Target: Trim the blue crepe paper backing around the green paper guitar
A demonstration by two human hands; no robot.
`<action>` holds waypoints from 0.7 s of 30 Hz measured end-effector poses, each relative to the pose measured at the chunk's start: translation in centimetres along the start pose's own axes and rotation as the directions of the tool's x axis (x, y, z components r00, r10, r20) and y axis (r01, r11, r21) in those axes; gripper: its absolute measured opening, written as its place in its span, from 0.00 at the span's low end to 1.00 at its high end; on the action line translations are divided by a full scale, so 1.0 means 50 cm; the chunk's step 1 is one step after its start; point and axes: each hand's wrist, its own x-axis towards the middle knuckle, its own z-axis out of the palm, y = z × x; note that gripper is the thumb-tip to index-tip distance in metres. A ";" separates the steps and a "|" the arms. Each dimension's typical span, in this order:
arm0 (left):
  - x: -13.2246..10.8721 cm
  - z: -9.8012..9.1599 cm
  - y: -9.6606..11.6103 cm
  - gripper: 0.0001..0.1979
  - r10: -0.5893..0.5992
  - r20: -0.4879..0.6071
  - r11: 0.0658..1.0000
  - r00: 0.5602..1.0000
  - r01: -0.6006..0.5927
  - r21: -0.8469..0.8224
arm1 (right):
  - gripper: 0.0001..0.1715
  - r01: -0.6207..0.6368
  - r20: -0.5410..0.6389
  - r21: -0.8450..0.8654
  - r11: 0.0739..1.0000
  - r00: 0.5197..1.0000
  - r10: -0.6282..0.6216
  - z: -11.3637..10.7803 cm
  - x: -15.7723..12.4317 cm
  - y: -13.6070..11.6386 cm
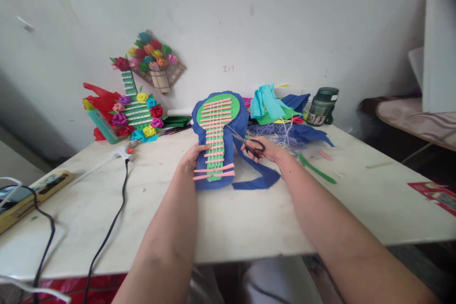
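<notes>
A green guitar-shaped paper craft (pixel 214 140), crossed by several pink paper rolls and white strings, lies against a larger sheet of blue paper (pixel 242 121). My left hand (pixel 194 156) grips its left edge, fingers closed around the craft and its blue backing. In my right hand (pixel 266 148) is a pair of scissors (pixel 255 148) with black handles. Their blades reach the blue paper's right side, close to where the round part meets the neck. A partly cut blue strip (pixel 261 178) trails from that side onto the table.
Flower-decorated crafts (pixel 137 109) stand by the wall at left, near a glue bottle (pixel 103 126) and a corded glue gun (pixel 124 152). A power strip (pixel 39 194) lies far left. Coloured paper (pixel 269 104), purple yarn (pixel 265 129) and a dark bottle (pixel 322 107) are at back right.
</notes>
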 end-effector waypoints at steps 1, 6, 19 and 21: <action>-0.001 0.000 0.000 0.27 -0.005 0.005 1.000 1.000 0.005 -0.003 | 0.20 0.002 0.002 0.004 1.000 1.000 -0.002 0.001 0.000 -0.001; -0.002 0.001 0.002 0.25 0.008 0.011 1.000 1.000 -0.008 -0.008 | 0.19 0.015 -0.010 0.009 1.000 1.000 -0.015 0.008 -0.007 -0.014; -0.001 0.001 0.000 0.27 0.014 0.001 1.000 1.000 -0.014 0.021 | 0.19 -0.010 -0.069 -0.035 0.999 0.998 0.007 0.009 -0.017 -0.029; -0.001 0.001 0.001 0.28 0.014 0.002 1.000 1.000 -0.014 0.024 | 0.19 -0.015 -0.073 -0.032 0.999 0.997 0.012 0.011 -0.017 -0.030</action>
